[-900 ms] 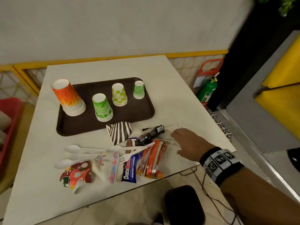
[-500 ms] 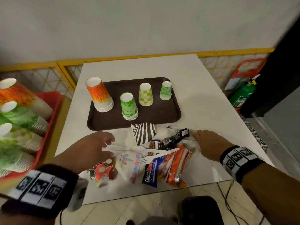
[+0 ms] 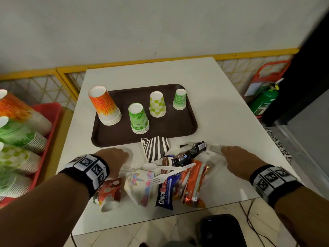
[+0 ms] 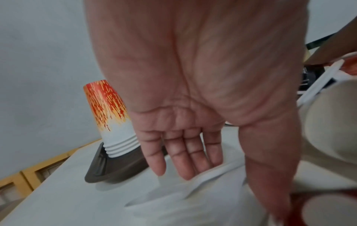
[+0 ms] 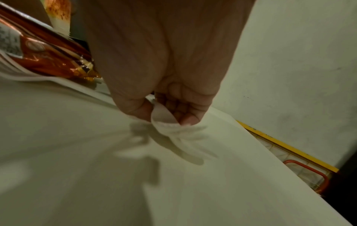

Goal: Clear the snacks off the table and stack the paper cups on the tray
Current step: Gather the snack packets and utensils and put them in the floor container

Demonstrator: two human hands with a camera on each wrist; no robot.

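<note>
Right hand [image 5: 170, 110] pinches tissue [image 5: 173, 130]; left hand [image 4: 183, 145] seemingly flat

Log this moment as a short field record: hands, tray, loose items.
left hand: open, fingers straight, reaching to white paper on the table
right hand: pinches edge of white paper sheet
tray: four upside-down cup stacks, orange stack tallest
loose: snack packets, plastic spoon, zebra-striped cup

Grey wall [image 3: 160, 24], yellow railing [image 3: 160, 62], tiled floor [image 3: 160, 234]
</note>
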